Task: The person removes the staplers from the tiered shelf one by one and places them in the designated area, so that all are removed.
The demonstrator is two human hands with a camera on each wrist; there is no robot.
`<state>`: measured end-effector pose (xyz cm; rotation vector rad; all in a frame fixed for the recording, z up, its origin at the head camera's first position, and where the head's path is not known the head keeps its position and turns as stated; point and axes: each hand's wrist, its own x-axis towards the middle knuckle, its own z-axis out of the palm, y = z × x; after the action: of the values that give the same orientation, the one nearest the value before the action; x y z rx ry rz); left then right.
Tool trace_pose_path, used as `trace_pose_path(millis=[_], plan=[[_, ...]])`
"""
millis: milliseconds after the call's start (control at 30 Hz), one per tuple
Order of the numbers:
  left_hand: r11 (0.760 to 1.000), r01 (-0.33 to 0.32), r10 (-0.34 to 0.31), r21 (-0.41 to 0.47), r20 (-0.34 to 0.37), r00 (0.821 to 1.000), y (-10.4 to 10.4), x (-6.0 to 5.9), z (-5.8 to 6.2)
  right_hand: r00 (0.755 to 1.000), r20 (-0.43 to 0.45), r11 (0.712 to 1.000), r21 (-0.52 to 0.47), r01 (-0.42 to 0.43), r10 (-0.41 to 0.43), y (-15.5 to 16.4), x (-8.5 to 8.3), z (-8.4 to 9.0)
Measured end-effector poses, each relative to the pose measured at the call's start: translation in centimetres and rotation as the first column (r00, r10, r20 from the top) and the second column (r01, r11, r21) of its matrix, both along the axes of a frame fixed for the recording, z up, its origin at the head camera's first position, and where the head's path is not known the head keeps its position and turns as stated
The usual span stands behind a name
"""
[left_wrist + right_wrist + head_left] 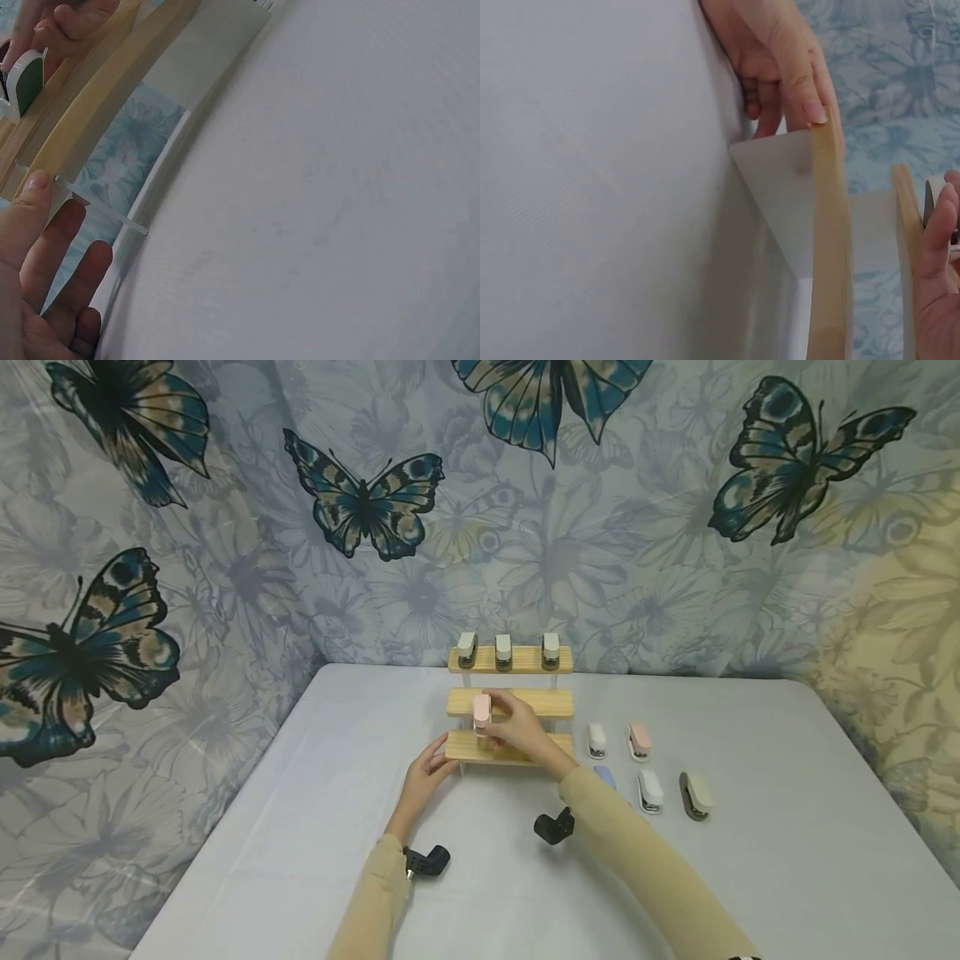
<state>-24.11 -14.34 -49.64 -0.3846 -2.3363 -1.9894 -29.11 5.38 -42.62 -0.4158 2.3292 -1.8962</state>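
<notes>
Pink stapler [482, 713] pinched in the right hand [519, 732] at the middle shelf of the wooden rack [525, 659].

Head view: right fingers curl round the stapler; left hand [429, 772] rests with straight fingers against the bottom shelf's left end; three staplers stand on the top shelf, five more lie on the counter [780, 827] right of the right wrist.
Left wrist view: straight left fingers [45, 247] touch the rack's edge.
Right wrist view: right fingers [937, 247] curl beside the shelf.

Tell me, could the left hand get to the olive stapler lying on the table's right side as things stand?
Probably not directly. The left hand rests on the wooden rack at its left end, and the right forearm lies across the path to the olive stapler.
</notes>
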Motion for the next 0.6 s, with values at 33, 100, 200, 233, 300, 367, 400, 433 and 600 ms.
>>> trace_pose_path(millis=[33,100,200,233,300,367,400,433,600], plan=[[1.000,0.001,-0.001,0.000,0.000,1.000,0.0,0.0,0.0,1.000,-0.001,1.000,-0.004,-0.009,0.009,0.1,0.3,0.4],[1.000,0.002,-0.002,0.000,0.003,1.000,0.0,0.0,0.1,1.000,-0.010,1.000,-0.004,-0.021,0.021,0.4,0.3,0.3],[1.000,0.002,-0.002,0.005,-0.001,1.000,0.0,-0.2,-0.4,1.000,-0.015,1.000,0.007,-0.024,0.024,0.7,0.4,0.2],[1.000,0.001,-0.001,0.011,0.001,1.000,-0.1,-0.4,-0.7,1.000,-0.015,1.000,0.011,-0.021,0.021,0.8,0.4,0.1],[1.000,-0.005,0.005,0.017,0.001,1.000,-0.2,-0.8,-1.6,1.000,-0.019,1.000,0.013,-0.021,0.021,1.0,0.3,-0.3],[1.000,-0.012,0.012,0.015,-0.007,1.000,-0.3,-1.2,-2.3,0.999,-0.029,1.000,0.017,-0.025,0.025,1.2,0.5,-0.2],[1.000,-0.016,0.016,0.016,-0.005,1.000,-0.4,-1.4,-2.7,0.999,-0.034,0.999,0.018,-0.030,0.030,1.2,0.5,-0.2],[1.000,-0.022,0.022,0.006,-0.011,1.000,-0.4,-1.4,-2.7,0.999,-0.040,0.999,0.017,-0.036,0.036,1.3,0.6,-0.2],[1.000,-0.027,0.027,-0.001,-0.025,0.999,-0.3,-1.5,-2.7,0.996,-0.052,0.998,-0.007,-0.067,0.066,1.8,0.6,-0.2]])
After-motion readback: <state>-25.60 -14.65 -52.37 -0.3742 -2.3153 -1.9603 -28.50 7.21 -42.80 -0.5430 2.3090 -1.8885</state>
